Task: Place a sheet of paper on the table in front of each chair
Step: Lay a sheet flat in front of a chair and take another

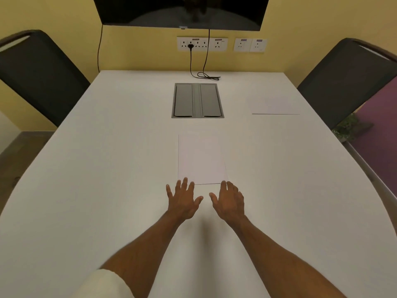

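A white sheet of paper lies flat on the white table, lengthwise in front of me. My left hand hovers with fingers spread at the sheet's near left corner, fingertips at its edge. My right hand is spread the same way at the near right corner. Neither hand holds anything. A second sheet lies at the far right, in front of the right black chair. The left black chair has bare table in front of it.
A grey cable box is set into the table's middle. A black cable runs from wall sockets onto the far edge. A dark screen hangs on the yellow wall. A plant stands at the right.
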Demonstrator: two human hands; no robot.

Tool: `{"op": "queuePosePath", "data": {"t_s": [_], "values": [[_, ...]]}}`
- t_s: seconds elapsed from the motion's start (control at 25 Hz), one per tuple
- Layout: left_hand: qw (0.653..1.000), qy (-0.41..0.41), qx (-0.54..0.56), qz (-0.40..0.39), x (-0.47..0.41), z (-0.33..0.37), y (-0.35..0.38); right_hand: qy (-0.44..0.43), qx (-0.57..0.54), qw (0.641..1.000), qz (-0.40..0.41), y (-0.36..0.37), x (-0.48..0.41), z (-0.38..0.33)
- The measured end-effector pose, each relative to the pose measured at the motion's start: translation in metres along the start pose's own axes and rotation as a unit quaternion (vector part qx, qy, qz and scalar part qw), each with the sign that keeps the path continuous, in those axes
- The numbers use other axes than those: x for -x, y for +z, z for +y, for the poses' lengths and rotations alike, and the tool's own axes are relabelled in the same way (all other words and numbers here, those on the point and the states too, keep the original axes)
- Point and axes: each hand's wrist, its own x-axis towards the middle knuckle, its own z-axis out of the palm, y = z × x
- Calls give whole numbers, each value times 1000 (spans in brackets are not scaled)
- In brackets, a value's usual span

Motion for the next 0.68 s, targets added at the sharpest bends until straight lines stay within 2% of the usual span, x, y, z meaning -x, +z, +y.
{"op": "queuePosePath", "data": {"t_s": [0.28, 0.68], "values": [[999, -29, 19, -27, -74, -22, 32, 18, 1, 1000, -23, 36, -77, 13], [1000, -6, 6, -13, -136, -33, 59, 90, 1, 996, 13, 68, -143, 28]]}}
